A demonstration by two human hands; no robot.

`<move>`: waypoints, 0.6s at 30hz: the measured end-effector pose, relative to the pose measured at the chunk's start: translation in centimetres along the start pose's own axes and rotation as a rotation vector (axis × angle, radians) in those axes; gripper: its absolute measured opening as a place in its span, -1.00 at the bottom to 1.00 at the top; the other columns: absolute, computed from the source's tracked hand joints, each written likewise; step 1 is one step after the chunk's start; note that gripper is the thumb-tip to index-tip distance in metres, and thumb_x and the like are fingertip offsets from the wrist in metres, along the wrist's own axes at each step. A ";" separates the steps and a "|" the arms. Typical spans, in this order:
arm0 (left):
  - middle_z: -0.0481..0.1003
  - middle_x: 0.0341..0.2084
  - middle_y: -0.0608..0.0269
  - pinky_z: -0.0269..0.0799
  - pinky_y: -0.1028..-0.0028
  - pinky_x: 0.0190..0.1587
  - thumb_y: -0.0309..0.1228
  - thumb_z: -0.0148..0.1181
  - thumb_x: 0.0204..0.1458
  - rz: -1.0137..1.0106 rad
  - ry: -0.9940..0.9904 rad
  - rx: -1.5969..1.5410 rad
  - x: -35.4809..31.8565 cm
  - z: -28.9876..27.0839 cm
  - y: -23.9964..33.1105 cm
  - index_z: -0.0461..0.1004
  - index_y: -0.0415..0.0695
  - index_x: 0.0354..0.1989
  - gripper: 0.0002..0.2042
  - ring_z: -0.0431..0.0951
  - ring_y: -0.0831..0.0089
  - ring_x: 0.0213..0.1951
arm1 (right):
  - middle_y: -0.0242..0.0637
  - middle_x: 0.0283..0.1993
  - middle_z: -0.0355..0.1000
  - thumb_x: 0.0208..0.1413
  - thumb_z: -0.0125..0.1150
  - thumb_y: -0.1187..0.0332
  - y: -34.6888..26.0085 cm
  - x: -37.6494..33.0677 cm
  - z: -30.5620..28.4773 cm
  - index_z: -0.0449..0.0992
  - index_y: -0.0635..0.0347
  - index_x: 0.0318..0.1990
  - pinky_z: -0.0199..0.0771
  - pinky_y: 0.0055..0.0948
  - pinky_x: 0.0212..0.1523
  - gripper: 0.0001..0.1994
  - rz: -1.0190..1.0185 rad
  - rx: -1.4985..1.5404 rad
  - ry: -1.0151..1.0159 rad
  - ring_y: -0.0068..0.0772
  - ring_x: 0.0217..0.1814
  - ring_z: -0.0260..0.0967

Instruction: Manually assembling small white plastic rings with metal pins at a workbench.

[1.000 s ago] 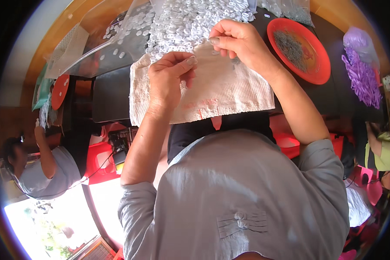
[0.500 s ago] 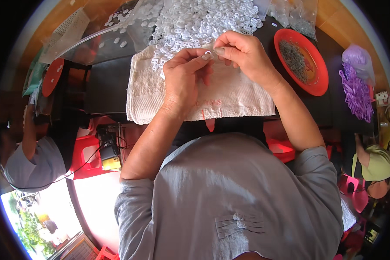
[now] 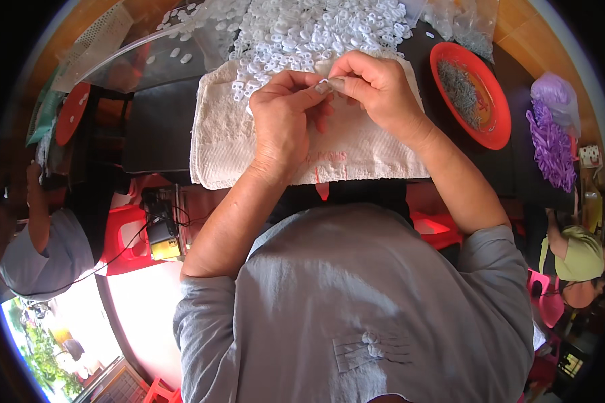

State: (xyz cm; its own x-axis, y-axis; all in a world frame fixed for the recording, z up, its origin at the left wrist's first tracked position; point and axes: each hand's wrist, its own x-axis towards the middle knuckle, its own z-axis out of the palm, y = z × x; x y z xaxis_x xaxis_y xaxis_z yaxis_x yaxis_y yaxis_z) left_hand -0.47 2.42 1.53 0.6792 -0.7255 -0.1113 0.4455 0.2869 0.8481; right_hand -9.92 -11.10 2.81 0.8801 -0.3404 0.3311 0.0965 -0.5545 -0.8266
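Observation:
My left hand (image 3: 281, 114) pinches a small white plastic piece (image 3: 325, 81) between thumb and index finger, and only its edge shows. Against the same piece press the thumb and index finger of my right hand (image 3: 386, 97); whatever sits between those fingertips is too small to make out. Both hands are above a cream towel (image 3: 225, 151). Just beyond them spreads a heap of white oval plastic pieces with holes (image 3: 309, 33), partly on the towel's far edge. To the right, a red oval dish (image 3: 496, 131) holds many thin grey metal-looking bits (image 3: 458, 91).
Clear plastic sheeting (image 3: 141, 70) lies left of the heap on the dark table (image 3: 161, 138). A bag of grey bits (image 3: 474, 37) is at the back right, purple strips (image 3: 550, 144) at the far right. Other people sit left (image 3: 47, 248) and right (image 3: 578, 252).
My right hand has moved slightly left, so its fingertips now meet those of my left hand at the white piece. The view has shifted a little.

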 end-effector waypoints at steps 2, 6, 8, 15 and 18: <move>0.50 -0.53 0.12 0.31 0.57 -0.61 -0.66 0.14 0.02 0.003 0.012 0.015 -0.4 -0.2 -0.1 0.44 -0.32 -0.39 -0.98 0.47 0.49 -0.59 | -0.53 -0.53 0.35 0.14 0.15 0.46 -0.1 -0.4 0.4 0.48 0.24 -0.33 0.21 -0.70 -0.51 -0.95 0.037 0.038 -0.021 -0.75 -0.51 0.24; 0.52 -0.49 0.09 0.34 0.55 -0.59 -0.65 0.12 0.05 0.020 0.029 0.044 -0.1 -0.2 -0.1 0.43 -0.35 -0.32 -0.95 0.49 0.43 -0.56 | -0.56 -0.52 0.34 0.16 0.14 0.44 -0.4 0.0 0.4 0.48 0.23 -0.31 0.17 -0.73 -0.51 -0.94 0.149 0.190 -0.061 -0.76 -0.49 0.23; 0.52 -0.48 0.08 0.34 0.56 -0.58 -0.64 0.12 0.05 0.021 0.044 0.037 -0.2 -0.1 -0.1 0.44 -0.35 -0.33 -0.96 0.50 0.44 -0.55 | -0.55 -0.52 0.35 0.16 0.14 0.44 -0.3 -0.1 0.2 0.49 0.23 -0.30 0.16 -0.73 -0.51 -0.93 0.194 0.219 -0.073 -0.77 -0.48 0.23; 0.52 -0.48 0.16 0.33 0.58 -0.55 -0.58 0.17 0.04 0.068 0.046 0.136 -0.8 0.5 0.5 0.47 -0.35 -0.28 -0.90 0.48 0.52 -0.54 | -0.52 -0.49 0.38 0.14 0.14 0.45 -0.9 0.0 -0.4 0.50 0.24 -0.31 0.20 -0.73 -0.50 -0.93 0.165 0.136 -0.023 -0.77 -0.47 0.25; 0.52 -0.50 0.19 0.31 0.59 -0.56 -0.56 0.19 0.04 0.067 0.043 0.243 -0.7 0.3 0.9 0.48 -0.34 -0.29 -0.89 0.46 0.55 -0.55 | -0.51 -0.48 0.39 0.14 0.13 0.47 -0.6 -0.2 -0.5 0.51 0.26 -0.31 0.23 -0.72 -0.47 -0.93 0.153 0.123 -0.010 -0.76 -0.46 0.27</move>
State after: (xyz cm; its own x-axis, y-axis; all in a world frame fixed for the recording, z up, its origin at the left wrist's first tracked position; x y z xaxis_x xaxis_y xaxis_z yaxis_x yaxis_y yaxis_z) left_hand -0.69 3.01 2.54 0.7289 -0.6813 -0.0677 0.2488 0.1714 0.9533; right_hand -10.37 -11.10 3.54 0.8934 -0.4057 0.1929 0.0166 -0.3993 -0.9167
